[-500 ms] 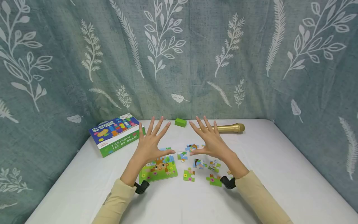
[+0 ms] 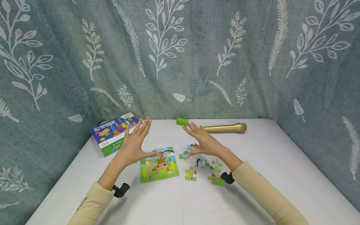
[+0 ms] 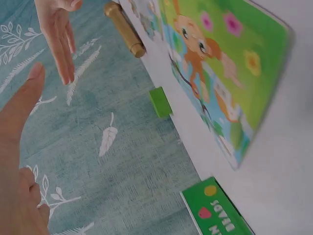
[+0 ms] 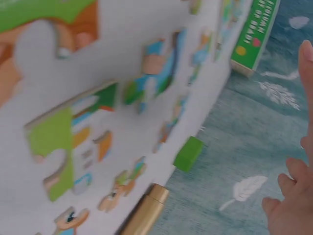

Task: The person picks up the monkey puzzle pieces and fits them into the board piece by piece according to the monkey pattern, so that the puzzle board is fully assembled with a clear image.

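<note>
Both hands are raised over the white table with fingers spread and nothing in them. In the head view the left hand (image 2: pixel 133 148) is above the left edge of a square monkey picture board (image 2: pixel 159 172), its thumb overlapping the picture. The right hand (image 2: pixel 205 142) hovers over loose jigsaw pieces, its thumb overlapping a blue-and-green piece (image 2: pixel 184 156). Nearer the front lie a green piece with a flower (image 2: pixel 191 175) and another green piece (image 2: pixel 216 180). In the left wrist view, the board (image 3: pixel 254 49) shows its printed monkey and flowers. Several pieces (image 4: pixel 93 142) appear blurred in the right wrist view.
A blue-and-green bead set box (image 2: pixel 115 131) sits at the back left of the table (image 2: pixel 174 206). Along the back edge are a green block (image 2: pixel 182 121) and a gold microphone-shaped object (image 2: pixel 227 128). A leaf-patterned curtain (image 2: pixel 180 62) hangs behind and at both sides.
The left hand has moved left, uncovering more of the monkey board and overlapping the bead box. The right hand has shifted slightly left. The things on the table have stayed put.
</note>
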Available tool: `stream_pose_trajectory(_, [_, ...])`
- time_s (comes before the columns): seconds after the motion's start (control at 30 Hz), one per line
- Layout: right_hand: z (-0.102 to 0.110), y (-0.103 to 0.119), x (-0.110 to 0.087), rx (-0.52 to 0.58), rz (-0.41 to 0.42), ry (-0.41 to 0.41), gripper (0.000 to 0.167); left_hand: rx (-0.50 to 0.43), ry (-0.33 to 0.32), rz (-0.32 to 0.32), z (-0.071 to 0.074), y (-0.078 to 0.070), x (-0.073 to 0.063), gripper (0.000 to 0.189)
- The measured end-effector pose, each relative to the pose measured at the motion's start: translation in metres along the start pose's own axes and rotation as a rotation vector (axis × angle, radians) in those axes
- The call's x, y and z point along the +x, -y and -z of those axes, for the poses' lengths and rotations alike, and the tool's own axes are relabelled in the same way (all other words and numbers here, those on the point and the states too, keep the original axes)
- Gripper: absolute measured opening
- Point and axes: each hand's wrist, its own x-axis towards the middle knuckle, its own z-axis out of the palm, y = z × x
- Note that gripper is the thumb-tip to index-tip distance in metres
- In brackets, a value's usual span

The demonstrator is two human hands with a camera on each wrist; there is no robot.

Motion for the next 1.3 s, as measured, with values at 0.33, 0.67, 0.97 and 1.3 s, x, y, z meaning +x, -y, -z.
stream_pose_trajectory(0.33, [-0.018,-0.007,0.003,0.253,-0.046,0.151,0.095,-0.272,0.147,0.009,-0.001,0.027,-0.029,0.111])
stream_pose_trajectory(0.67, [-0.033,-0.005,0.009,0.308,-0.124,0.221,0.069,-0.427,0.367,0.147,-0.025,0.047,-0.054,0.105])
stream_pose_trajectory(0.97, [-0.045,-0.011,0.010,0.222,-0.155,0.267,0.064,-0.421,0.494,0.122,-0.040,0.062,-0.061,0.104])
stream_pose_trajectory(1.3, [-0.051,-0.005,0.010,0.141,-0.135,0.234,0.052,-0.440,0.573,0.123,-0.045,0.068,-0.058,0.103])
